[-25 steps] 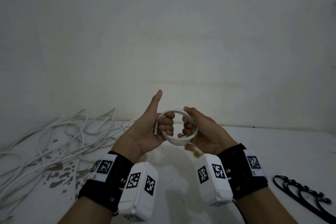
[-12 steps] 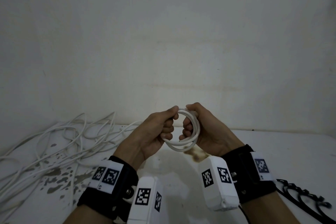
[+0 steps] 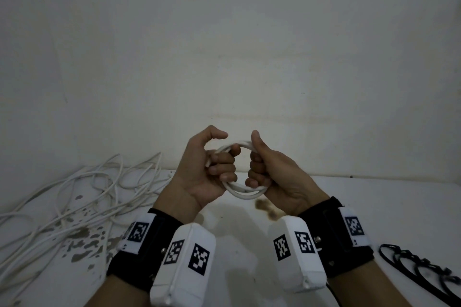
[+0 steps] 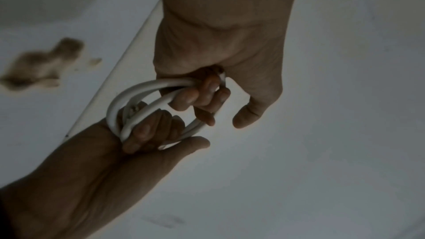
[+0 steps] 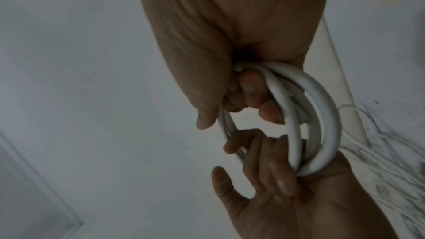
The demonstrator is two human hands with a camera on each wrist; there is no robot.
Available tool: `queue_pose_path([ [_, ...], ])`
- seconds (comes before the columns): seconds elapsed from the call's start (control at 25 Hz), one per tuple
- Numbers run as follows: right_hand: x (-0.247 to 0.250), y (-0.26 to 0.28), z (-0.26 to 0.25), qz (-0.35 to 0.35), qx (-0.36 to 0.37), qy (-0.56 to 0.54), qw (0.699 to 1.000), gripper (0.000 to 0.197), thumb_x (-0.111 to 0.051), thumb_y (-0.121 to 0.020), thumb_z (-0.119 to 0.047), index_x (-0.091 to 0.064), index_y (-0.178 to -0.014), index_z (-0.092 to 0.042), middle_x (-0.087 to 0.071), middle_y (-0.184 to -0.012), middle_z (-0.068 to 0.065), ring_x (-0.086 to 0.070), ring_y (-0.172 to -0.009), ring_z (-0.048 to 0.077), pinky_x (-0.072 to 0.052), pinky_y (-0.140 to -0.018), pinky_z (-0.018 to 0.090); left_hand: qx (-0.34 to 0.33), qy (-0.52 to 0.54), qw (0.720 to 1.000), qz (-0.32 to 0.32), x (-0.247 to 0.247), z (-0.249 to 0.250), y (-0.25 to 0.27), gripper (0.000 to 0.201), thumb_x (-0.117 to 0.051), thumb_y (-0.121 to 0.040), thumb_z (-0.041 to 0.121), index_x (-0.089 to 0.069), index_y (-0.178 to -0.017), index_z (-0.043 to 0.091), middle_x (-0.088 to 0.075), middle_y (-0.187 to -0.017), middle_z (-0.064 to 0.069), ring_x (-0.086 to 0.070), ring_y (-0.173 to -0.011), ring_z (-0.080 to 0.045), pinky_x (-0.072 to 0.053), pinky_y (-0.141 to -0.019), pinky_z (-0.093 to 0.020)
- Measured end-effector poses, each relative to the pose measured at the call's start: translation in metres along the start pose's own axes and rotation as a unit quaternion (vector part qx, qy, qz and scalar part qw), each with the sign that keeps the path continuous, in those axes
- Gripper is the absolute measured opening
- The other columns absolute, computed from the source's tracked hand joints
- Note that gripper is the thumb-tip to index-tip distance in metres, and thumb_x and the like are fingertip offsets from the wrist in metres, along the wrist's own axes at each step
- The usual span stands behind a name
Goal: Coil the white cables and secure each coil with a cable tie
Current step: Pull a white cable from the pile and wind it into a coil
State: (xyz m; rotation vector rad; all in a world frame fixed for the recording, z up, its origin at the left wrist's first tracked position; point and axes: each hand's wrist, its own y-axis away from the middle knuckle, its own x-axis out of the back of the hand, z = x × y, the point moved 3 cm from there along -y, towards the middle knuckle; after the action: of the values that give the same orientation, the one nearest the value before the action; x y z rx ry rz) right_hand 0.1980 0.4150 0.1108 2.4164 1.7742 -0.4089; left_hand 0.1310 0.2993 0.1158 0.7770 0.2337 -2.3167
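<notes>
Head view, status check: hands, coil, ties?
Left hand and right hand both grip the white coil, held above the table. No tie on it. Black cable ties lie untouched at right.

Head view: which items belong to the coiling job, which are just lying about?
In the job:
- white coil, held by left hand and right hand
- loose white cables, uncoiled
- black cable ties

Lying about:
- brown stain on table
</notes>
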Motion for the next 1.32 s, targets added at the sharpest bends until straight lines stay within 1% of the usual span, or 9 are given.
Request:
queue_pose_path([
  [0.28, 0.001, 0.000, 0.006, 0.004, -0.014, 0.080, 0.997, 0.050, -0.052, -0.096, -0.057, -0.048, -0.073, -0.013, -0.021, -0.056, -0.001, -0.021, -0.045, 0.014, -0.036, -0.043, 0.025, 0.021, 0.017, 0.995, 0.099, 0.009, -0.008, -0.007, 0.030, -0.061, -0.065, 0.031, -0.063, -0.061, 0.001, -0.023, -0.039, 0.011, -0.012, -0.034, -0.009, -0.017, -0.038, -0.019],
  [0.56, -0.004, 0.005, 0.002, -0.028, -0.015, 0.151, 0.988, 0.055, -0.051, -0.093, -0.063, -0.047, -0.072, -0.012, -0.023, -0.053, -0.001, -0.024, -0.044, 0.015, -0.038, -0.047, 0.028, 0.003, -0.022, 0.994, 0.108, 0.008, -0.010, -0.008, 0.023, -0.061, -0.071, 0.022, -0.060, -0.056, 0.005, -0.020, -0.039, 0.009, -0.012, -0.033, -0.009, -0.017, -0.038, -0.018],
  [0.68, 0.002, 0.003, -0.002, -0.014, -0.004, 0.093, 0.996, 0.043, -0.063, -0.093, -0.048, -0.052, -0.080, -0.008, -0.024, -0.054, 0.001, -0.026, -0.044, 0.015, -0.044, -0.050, 0.030, -0.037, -0.080, 0.992, 0.091, 0.004, -0.006, -0.009, 0.027, -0.062, -0.086, 0.027, -0.057, -0.066, 0.009, -0.020, -0.043, 0.010, -0.015, -0.035, -0.007, -0.019, -0.037, -0.019],
  [0.8, 0.011, 0.002, -0.006, -0.008, -0.052, 0.009, 0.999, 0.035, -0.066, -0.093, -0.033, -0.053, -0.071, -0.009, -0.031, -0.056, 0.001, -0.035, -0.047, 0.015, -0.050, -0.052, 0.030, -0.082, -0.198, 0.972, 0.098, -0.002, -0.007, -0.008, 0.035, -0.059, -0.095, 0.037, -0.053, -0.072, 0.012, -0.021, -0.049, 0.008, -0.018, -0.038, -0.007, -0.022, -0.037, -0.018],
  [0.88, 0.016, 0.001, -0.007, 0.002, -0.091, -0.034, 0.995, 0.038, -0.065, -0.092, -0.029, -0.050, -0.061, -0.011, -0.029, -0.049, -0.001, -0.032, -0.044, 0.014, -0.046, -0.053, 0.029, -0.085, -0.241, 0.962, 0.097, -0.005, -0.010, -0.008, 0.039, -0.060, -0.094, 0.044, -0.050, -0.072, 0.013, -0.022, -0.051, 0.007, -0.018, -0.041, -0.008, -0.024, -0.037, -0.018],
  [0.96, 0.018, 0.000, -0.007, 0.020, -0.110, -0.059, 0.992, 0.041, -0.063, -0.087, -0.025, -0.044, -0.052, -0.013, -0.020, -0.046, -0.003, -0.020, -0.042, 0.014, -0.034, -0.050, 0.027, -0.081, -0.258, 0.958, 0.094, -0.008, -0.013, -0.008, 0.042, -0.061, -0.092, 0.048, -0.049, -0.070, 0.014, -0.024, -0.051, 0.007, -0.019, -0.043, -0.009, -0.025, -0.039, -0.019],
  [1.08, 0.015, 0.001, -0.004, 0.050, -0.120, -0.052, 0.990, 0.042, -0.061, -0.083, -0.026, -0.036, -0.050, -0.016, -0.014, -0.049, -0.004, -0.012, -0.041, 0.014, -0.020, -0.046, 0.026, -0.075, -0.272, 0.954, 0.105, -0.010, -0.019, -0.008, 0.046, -0.060, -0.090, 0.053, -0.045, -0.067, 0.016, -0.023, -0.051, 0.006, -0.020, -0.042, -0.009, -0.024, -0.039, -0.020],
  [1.2, 0.013, 0.000, 0.000, 0.079, -0.096, -0.023, 0.992, 0.044, -0.062, -0.088, -0.030, -0.038, -0.053, -0.016, -0.018, -0.048, -0.004, -0.015, -0.039, 0.013, -0.020, -0.042, 0.024, -0.077, -0.253, 0.956, 0.124, -0.006, -0.023, -0.010, 0.048, -0.059, -0.091, 0.053, -0.042, -0.066, 0.017, -0.023, -0.049, 0.006, -0.020, -0.040, -0.009, -0.022, -0.038, -0.020],
  [1.32, 0.016, -0.002, 0.000, 0.110, -0.049, 0.046, 0.992, 0.045, -0.061, -0.094, -0.038, -0.047, -0.061, -0.012, -0.026, -0.048, -0.003, -0.022, -0.037, 0.013, -0.028, -0.040, 0.025, -0.073, -0.220, 0.965, 0.120, -0.004, -0.023, -0.011, 0.048, -0.061, -0.090, 0.053, -0.042, -0.066, 0.016, -0.021, -0.049, 0.007, -0.019, -0.040, -0.009, -0.024, -0.038, -0.020],
])
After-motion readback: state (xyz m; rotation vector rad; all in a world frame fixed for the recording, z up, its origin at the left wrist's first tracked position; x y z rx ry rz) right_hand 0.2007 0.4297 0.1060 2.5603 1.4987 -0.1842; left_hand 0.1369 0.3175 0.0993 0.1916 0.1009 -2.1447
